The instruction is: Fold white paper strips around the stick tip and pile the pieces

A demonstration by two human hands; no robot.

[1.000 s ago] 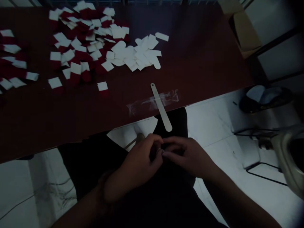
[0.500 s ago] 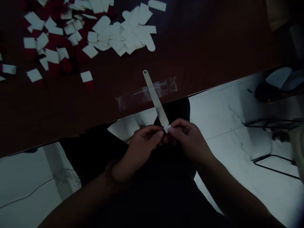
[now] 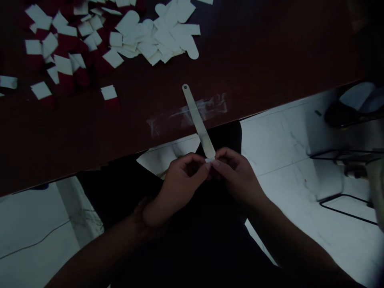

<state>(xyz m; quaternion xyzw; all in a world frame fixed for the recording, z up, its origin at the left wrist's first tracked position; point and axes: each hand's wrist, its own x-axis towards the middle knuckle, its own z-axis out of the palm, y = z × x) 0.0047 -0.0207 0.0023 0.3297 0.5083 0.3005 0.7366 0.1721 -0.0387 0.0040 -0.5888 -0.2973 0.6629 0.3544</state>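
We pinch a small white scrap (image 3: 209,161) between our left hand (image 3: 180,182) and right hand (image 3: 238,176), both grips closed tight on it, just at the near tip of the strip (image 3: 196,116) taped to the table (image 3: 270,52), with cut pieces (image 3: 162,40) heaped far left.

Dim lighting throughout. Dark reddish-brown table (image 3: 270,60) across upper view. Pale marbled tile floor (image 3: 279,136) below, grout lines visible. Black metal frame (image 3: 345,200) at right; thin cable (image 3: 36,244) on floor at left.
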